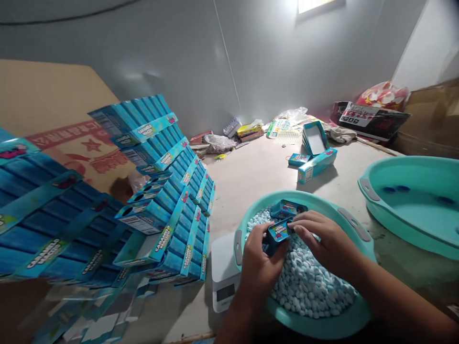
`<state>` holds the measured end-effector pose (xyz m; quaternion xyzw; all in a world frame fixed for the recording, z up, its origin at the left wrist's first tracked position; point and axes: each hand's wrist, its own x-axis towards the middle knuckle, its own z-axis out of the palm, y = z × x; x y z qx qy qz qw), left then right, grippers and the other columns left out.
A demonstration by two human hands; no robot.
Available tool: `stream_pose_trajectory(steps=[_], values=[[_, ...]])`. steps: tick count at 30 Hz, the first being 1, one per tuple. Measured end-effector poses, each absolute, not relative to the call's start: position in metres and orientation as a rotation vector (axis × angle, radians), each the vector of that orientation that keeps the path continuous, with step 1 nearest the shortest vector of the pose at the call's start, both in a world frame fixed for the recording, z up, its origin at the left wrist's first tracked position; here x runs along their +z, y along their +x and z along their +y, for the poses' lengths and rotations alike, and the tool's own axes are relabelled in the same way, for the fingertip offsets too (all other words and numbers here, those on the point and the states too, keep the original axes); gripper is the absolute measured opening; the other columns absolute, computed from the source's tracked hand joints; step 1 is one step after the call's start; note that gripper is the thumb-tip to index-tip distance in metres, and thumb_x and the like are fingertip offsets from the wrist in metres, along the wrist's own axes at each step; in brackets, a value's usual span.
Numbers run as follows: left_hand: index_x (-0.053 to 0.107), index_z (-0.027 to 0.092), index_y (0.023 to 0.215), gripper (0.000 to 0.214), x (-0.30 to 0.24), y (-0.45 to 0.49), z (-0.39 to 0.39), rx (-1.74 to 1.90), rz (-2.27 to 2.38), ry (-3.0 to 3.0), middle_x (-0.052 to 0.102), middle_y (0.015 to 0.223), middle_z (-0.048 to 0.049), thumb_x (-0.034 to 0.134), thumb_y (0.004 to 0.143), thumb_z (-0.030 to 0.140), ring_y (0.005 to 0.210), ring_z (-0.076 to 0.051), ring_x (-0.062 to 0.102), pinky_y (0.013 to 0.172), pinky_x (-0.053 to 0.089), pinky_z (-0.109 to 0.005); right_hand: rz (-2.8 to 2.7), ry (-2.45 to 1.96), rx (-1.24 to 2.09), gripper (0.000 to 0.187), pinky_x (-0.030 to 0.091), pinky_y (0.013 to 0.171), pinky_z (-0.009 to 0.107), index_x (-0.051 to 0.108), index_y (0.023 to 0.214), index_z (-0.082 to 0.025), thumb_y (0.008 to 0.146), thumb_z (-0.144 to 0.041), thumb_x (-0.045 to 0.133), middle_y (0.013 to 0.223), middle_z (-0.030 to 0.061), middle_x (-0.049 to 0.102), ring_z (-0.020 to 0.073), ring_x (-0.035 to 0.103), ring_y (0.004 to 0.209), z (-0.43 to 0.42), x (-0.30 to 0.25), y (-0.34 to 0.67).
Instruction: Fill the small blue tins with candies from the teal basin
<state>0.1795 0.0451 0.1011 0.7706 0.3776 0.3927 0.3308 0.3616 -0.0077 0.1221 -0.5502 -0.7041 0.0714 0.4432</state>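
My left hand [258,260] and my right hand [324,241] both grip a small blue candy box [278,232] over a teal basin [353,317] filled with pale blue and white candies [308,282]. The left fingers wrap the box from below and behind. The right fingertips press on its front end. A second small blue box [287,208] lies on the candies just behind the held one. The basin rests on a white scale [223,274].
Stacks of blue candy cartons [168,191] fill the left, with flattened ones [89,315] near the front edge. Another teal basin [416,205] sits at right. Loose boxes [315,165], wrappers and bags lie along the back wall. A cardboard sheet [53,110] leans at far left.
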Motion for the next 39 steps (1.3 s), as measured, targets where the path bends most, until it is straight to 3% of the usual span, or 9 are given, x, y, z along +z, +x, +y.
stream_pose_trajectory(steps=[4,8,13,21,24,31,35,37,39], values=[[0.059,0.025,0.118,0.038,0.101,0.179,0.044,1.028,1.003,1.976,0.067,0.114,-0.0075,0.071,0.083,0.029,0.107,-0.023,0.064,0.093,0.055,-0.041,-1.833,-1.454,0.209,0.037,0.056,0.074,0.04,0.06,0.132,-0.026,0.095,-0.029,0.052,0.103,0.0091,0.073,0.0257,0.068,0.091,-0.011,0.121,0.357],[0.059,0.024,0.118,0.039,0.099,0.179,0.044,1.047,1.021,1.956,0.066,0.114,-0.0088,0.071,0.083,0.034,0.104,-0.024,0.065,0.093,0.056,-0.043,-1.62,-1.361,0.314,0.032,0.056,0.079,0.036,0.058,0.128,-0.025,0.1,-0.03,0.044,0.105,0.0078,0.073,0.0218,0.069,0.095,-0.011,0.115,0.363],[0.059,0.024,0.12,0.042,0.097,0.18,0.042,1.103,1.011,1.964,0.067,0.113,-0.0087,0.072,0.082,0.038,0.102,-0.023,0.067,0.092,0.057,-0.042,-1.392,-1.282,0.251,0.026,0.054,0.073,0.031,0.062,0.116,-0.024,0.101,-0.03,0.041,0.098,0.0056,0.071,0.0175,0.066,0.084,-0.011,0.112,0.367],[0.058,0.025,0.128,0.054,0.128,0.134,0.057,1.347,1.228,1.843,0.068,0.121,-0.0085,0.075,0.079,0.04,0.102,-0.023,0.07,0.088,0.059,-0.037,-1.405,-1.289,0.365,0.03,0.056,0.07,0.032,0.06,0.118,-0.022,0.102,-0.036,0.04,0.099,0.0085,0.069,0.0187,0.066,0.084,-0.008,0.112,0.366],[0.056,0.025,0.133,0.061,0.133,0.101,0.066,1.449,1.417,1.767,0.069,0.119,-0.0088,0.077,0.077,0.04,0.105,-0.026,0.069,0.094,0.057,-0.041,-1.562,-1.37,0.38,0.027,0.056,0.074,0.034,0.062,0.117,-0.023,0.1,-0.035,0.045,0.103,0.0089,0.07,0.0202,0.067,0.089,-0.006,0.113,0.366],[0.055,0.022,0.125,0.057,0.079,0.064,0.074,1.357,1.589,1.646,0.066,0.114,-0.0113,0.074,0.077,0.045,0.103,-0.029,0.069,0.092,0.057,-0.047,-1.377,-1.409,0.082,0.016,0.054,0.079,0.036,0.063,0.104,-0.021,0.095,-0.031,0.053,0.101,0.0081,0.064,0.0206,0.063,0.092,0.0,0.113,0.374],[0.053,0.022,0.127,0.051,0.055,0.063,0.074,1.209,1.549,1.735,0.061,0.126,-0.0143,0.068,0.083,0.044,0.115,-0.031,0.063,0.098,0.054,-0.049,-1.328,-1.65,0.111,0.045,0.05,0.096,0.048,0.054,0.129,-0.022,0.087,-0.035,0.062,0.126,0.0128,0.055,0.0295,0.056,0.117,0.006,0.101,0.385],[0.044,0.024,0.139,0.063,0.05,0.065,0.071,1.208,1.518,1.755,0.052,0.14,-0.0157,0.068,0.084,0.041,0.128,-0.032,0.055,0.105,0.049,-0.051,-1.41,-1.73,0.17,0.063,0.043,0.106,0.054,0.045,0.14,-0.023,0.082,-0.035,0.066,0.135,0.0145,0.05,0.0338,0.049,0.128,0.009,0.094,0.39],[0.031,0.025,0.149,0.08,0.047,0.068,0.065,1.295,1.484,1.756,0.042,0.15,-0.017,0.071,0.082,0.039,0.135,-0.032,0.049,0.11,0.044,-0.051,-1.469,-1.755,0.202,0.069,0.039,0.11,0.056,0.041,0.143,-0.023,0.08,-0.032,0.067,0.138,0.0155,0.047,0.0358,0.046,0.132,0.011,0.088,0.394]])
